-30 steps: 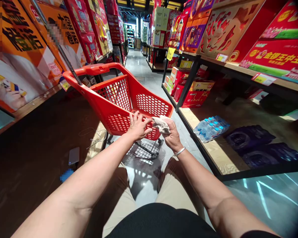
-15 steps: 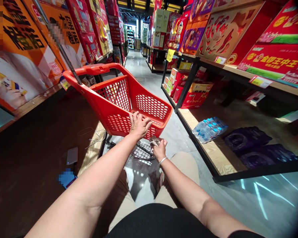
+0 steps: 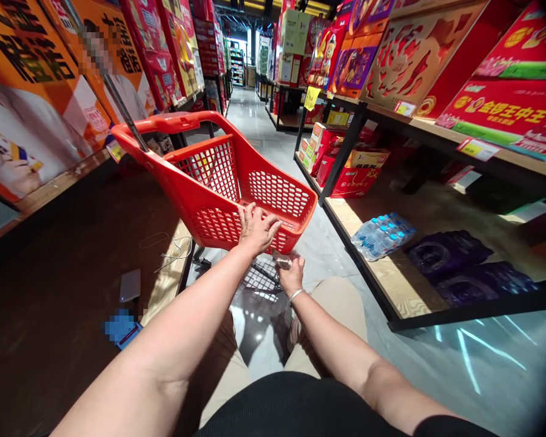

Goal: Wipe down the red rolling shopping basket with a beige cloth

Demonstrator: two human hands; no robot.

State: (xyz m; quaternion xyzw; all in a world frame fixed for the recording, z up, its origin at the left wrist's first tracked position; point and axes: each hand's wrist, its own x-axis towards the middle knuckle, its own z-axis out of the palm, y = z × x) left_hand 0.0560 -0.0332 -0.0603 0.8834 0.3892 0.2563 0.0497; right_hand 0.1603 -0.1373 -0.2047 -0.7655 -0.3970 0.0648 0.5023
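A red plastic shopping cart point(image 3: 273, 155) with perforated basket walls stands at an angle in front of me. My left hand point(image 3: 257, 233) is on its near side, fingers bent over the basket's top rim. Below the lower corner of the basket, my right hand point(image 3: 292, 274) is closed around a small crumpled greyish-white cloth point(image 3: 282, 261). The cloth is at the underside of the basket, and part of it is hidden by my fingers. A light band circles my right wrist.
Shelves with red gift boxes point(image 3: 505, 112) run along the right, bottled water packs point(image 3: 382, 235) on the bottom board. Orange boxes point(image 3: 31, 54) line the left shelf; below lie a white cable point(image 3: 175, 246), a pale flat device point(image 3: 130, 285) and a blue object point(image 3: 130, 335). A tiled aisle point(image 3: 248, 109) leads away.
The cloth in my right hand has shifted slightly and shows a lighter side. My left hand stays on the rim. The whole view has moved a little.
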